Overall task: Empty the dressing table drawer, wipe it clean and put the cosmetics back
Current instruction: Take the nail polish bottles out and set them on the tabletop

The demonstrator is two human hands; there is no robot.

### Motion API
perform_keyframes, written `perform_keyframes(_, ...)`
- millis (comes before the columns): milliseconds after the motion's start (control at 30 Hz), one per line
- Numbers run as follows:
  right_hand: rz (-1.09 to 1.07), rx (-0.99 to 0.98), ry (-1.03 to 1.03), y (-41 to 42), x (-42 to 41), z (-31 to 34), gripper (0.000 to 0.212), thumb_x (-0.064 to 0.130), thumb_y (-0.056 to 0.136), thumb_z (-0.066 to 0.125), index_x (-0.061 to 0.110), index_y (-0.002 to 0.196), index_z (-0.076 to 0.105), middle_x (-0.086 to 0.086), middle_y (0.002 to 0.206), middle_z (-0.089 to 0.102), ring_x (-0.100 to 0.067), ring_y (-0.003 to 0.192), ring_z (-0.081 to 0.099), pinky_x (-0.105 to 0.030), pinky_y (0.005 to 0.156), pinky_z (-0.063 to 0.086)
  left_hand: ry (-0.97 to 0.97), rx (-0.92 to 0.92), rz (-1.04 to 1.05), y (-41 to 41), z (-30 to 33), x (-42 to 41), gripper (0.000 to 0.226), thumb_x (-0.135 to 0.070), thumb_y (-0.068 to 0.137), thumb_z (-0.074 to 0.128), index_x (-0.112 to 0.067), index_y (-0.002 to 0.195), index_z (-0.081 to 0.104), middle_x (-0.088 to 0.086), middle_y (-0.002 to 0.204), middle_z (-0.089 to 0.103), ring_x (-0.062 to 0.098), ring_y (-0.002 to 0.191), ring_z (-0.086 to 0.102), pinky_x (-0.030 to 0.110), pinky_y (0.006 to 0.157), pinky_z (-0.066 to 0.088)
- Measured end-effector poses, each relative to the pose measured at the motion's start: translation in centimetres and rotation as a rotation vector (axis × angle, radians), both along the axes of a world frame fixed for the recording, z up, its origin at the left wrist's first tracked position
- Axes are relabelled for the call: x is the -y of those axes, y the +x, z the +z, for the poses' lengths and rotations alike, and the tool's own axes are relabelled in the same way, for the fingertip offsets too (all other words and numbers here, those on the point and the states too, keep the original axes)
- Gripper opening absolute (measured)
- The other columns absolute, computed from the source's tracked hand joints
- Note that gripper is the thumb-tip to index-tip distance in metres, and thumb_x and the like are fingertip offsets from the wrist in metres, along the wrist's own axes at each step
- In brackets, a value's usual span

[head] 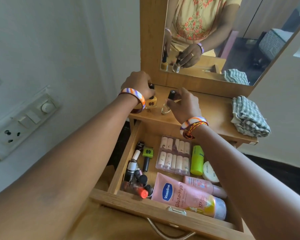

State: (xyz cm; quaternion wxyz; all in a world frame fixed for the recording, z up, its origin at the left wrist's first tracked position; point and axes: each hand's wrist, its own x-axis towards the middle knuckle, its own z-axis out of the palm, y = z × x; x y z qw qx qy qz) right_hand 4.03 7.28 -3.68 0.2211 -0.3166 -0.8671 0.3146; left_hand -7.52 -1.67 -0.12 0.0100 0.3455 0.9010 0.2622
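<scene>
Wooden drawer (121, 163) gapes open below both hands, full of cosmetics. Left hand (139, 84) grips a yellow polish (151, 103) by its cap on the tabletop (206, 108); right hand (184, 105) pinches a clear bottle (167, 105) just beside it.

The left hand (139, 84) hides the yellow nail polish bottle (151, 103)'s cap. The right forearm covers part of the white jar (209, 172). The small bottles' labels are unreadable.

Two hands (140, 84), two bottles on shelf (151, 103), one folded cloth (249, 116), one open drawer (163, 213)
</scene>
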Motion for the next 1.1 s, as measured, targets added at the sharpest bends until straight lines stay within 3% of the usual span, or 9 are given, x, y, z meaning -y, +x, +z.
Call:
perform_keyframes(167, 0.033, 0.001, -0.098, -0.4, -0.6, -2.0, 0.047, 0.015, 0.078, 0.072, 0.013, 0.122, 0.056, -0.006, 0.124, 0.059, -0.023, 0.104, 0.061, -0.028, 0.08, 0.048, -0.042, 0.158, 0.013, -0.4, -3.6, 0.5, 0.046, -0.021, 0.077, 0.075, -0.005, 0.117, 0.061, 0.012, 0.114, 0.065, 0.028, 0.103, 0.062, 0.028, 0.084, 0.047)
perform_keyframes(433, -0.039, -0.053, -0.128, -4.6, -2.3, -2.6, 0.041, 0.023, 0.072, 0.078, 0.014, 0.11, 0.065, 0.001, 0.099, 0.061, -0.014, 0.087, 0.054, -0.024, 0.072, 0.043, 0.091, 0.169, 0.138, -3.6, -4.9, -1.4, 0.034, -0.016, 0.084, 0.068, -0.005, 0.116, 0.064, 0.014, 0.114, 0.067, 0.029, 0.104, 0.063, 0.031, 0.092, 0.048)
perform_keyframes(633, -0.117, -0.127, -0.278, -7.9, -4.4, -2.8, 0.032, 0.008, 0.076, 0.074, 0.01, 0.107, 0.065, -0.004, 0.101, 0.066, -0.009, 0.084, 0.056, -0.017, 0.074, 0.044, 0.162, 0.137, 0.194, -6.4, -5.7, -4.1, 0.027, -0.017, 0.086, 0.067, -0.005, 0.11, 0.067, 0.014, 0.11, 0.068, 0.028, 0.099, 0.065, 0.031, 0.09, 0.05)
perform_keyframes(900, -0.167, -0.198, -0.314, -10.0, -5.9, -3.2, 0.026, 0.009, 0.072, 0.078, 0.014, 0.092, 0.063, 0.004, 0.087, 0.061, -0.009, 0.082, 0.06, -0.02, 0.076, 0.053, 0.261, 0.145, 0.256, -8.4, -6.6, -6.3, 0.024, -0.014, 0.081, 0.072, -0.004, 0.102, 0.066, 0.013, 0.103, 0.07, 0.024, 0.094, 0.066, 0.023, 0.085, 0.048)
perform_keyframes(1000, -0.188, -0.201, -0.324, -10.5, -6.2, -3.3, 0.025, 0.012, 0.071, 0.079, 0.019, 0.084, 0.059, 0.01, 0.076, 0.057, -0.014, 0.084, 0.065, -0.033, 0.076, 0.059, 0.275, 0.142, 0.261, -8.8, -6.6, -6.6, 0.023, -0.014, 0.08, 0.073, -0.004, 0.1, 0.067, 0.013, 0.102, 0.07, 0.024, 0.094, 0.067, 0.025, 0.087, 0.049)
perform_keyframes(1100, -0.181, -0.187, -0.329, -10.6, -6.3, -3.2, 0.023, 0.014, 0.072, 0.079, 0.017, 0.086, 0.062, 0.012, 0.072, 0.054, -0.016, 0.085, 0.067, -0.035, 0.076, 0.059, 0.277, 0.164, 0.24, -8.9, -6.6, -6.5, 0.029, -0.015, 0.077, 0.075, -0.003, 0.102, 0.068, 0.014, 0.104, 0.07, 0.024, 0.095, 0.067, 0.029, 0.091, 0.052)
